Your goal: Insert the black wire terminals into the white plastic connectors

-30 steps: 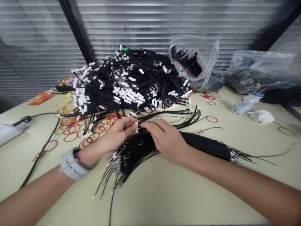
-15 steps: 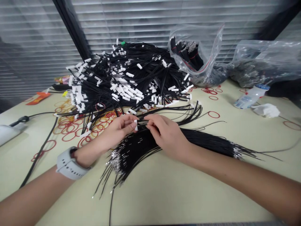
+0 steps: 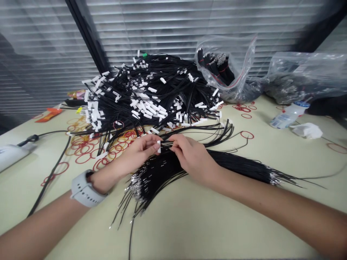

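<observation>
My left hand [image 3: 137, 152], with a grey watch [image 3: 84, 189] on its wrist, pinches a small white connector [image 3: 158, 146] between thumb and fingers. My right hand [image 3: 193, 156] is closed in a pinch on thin black wires [image 3: 169, 144] that meet that connector. Both hands hover over a flat bundle of black wires [image 3: 238, 167] with bare metal tips, lying across the table. Just behind the hands rises a big pile of black wires with white connectors [image 3: 151, 94].
Red rubber bands [image 3: 84, 148] are scattered left of the pile. Two clear plastic bags of wires [image 3: 225, 72] [image 3: 300, 77] stand at the back right, with a small bottle [image 3: 286, 116] and crumpled tissue [image 3: 307, 130] near them. A black cable [image 3: 50, 169] and white device [image 3: 11, 153] lie at left.
The hands stay pinched together at the connector; the right fingers have curled in closer to it. The view has shifted slightly.
</observation>
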{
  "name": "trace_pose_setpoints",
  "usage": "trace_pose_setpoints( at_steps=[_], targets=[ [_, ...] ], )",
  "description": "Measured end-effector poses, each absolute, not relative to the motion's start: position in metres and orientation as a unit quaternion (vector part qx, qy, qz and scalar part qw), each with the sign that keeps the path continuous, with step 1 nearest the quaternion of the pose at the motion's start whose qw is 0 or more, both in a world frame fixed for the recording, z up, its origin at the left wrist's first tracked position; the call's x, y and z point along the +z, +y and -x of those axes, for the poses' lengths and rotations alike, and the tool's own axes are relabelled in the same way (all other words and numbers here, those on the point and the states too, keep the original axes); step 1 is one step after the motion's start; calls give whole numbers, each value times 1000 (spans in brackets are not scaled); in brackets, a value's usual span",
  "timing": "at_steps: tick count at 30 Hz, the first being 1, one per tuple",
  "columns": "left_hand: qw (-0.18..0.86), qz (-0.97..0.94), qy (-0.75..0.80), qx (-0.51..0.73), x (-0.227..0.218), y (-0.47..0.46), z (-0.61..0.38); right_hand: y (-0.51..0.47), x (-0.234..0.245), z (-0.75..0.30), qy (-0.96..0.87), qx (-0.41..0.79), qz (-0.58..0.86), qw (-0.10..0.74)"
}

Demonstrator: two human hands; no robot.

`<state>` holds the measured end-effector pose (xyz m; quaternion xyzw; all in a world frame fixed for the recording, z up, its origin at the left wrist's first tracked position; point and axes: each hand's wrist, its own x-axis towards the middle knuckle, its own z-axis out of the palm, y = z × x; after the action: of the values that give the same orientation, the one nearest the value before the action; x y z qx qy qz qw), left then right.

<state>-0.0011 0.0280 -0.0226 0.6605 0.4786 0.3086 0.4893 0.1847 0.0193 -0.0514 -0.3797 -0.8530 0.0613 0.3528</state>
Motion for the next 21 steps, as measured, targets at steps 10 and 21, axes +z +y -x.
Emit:
trace_pose_setpoints(
  at_steps=[10, 21],
  targets=[
    [481, -679, 466, 302, -24, 28, 2, 20, -54, -184, -867, 4, 368, 335],
    [499, -657, 445, 348, -24, 26, -1, 14, -43, -180, -876, -109, 315, 350]
  ],
)
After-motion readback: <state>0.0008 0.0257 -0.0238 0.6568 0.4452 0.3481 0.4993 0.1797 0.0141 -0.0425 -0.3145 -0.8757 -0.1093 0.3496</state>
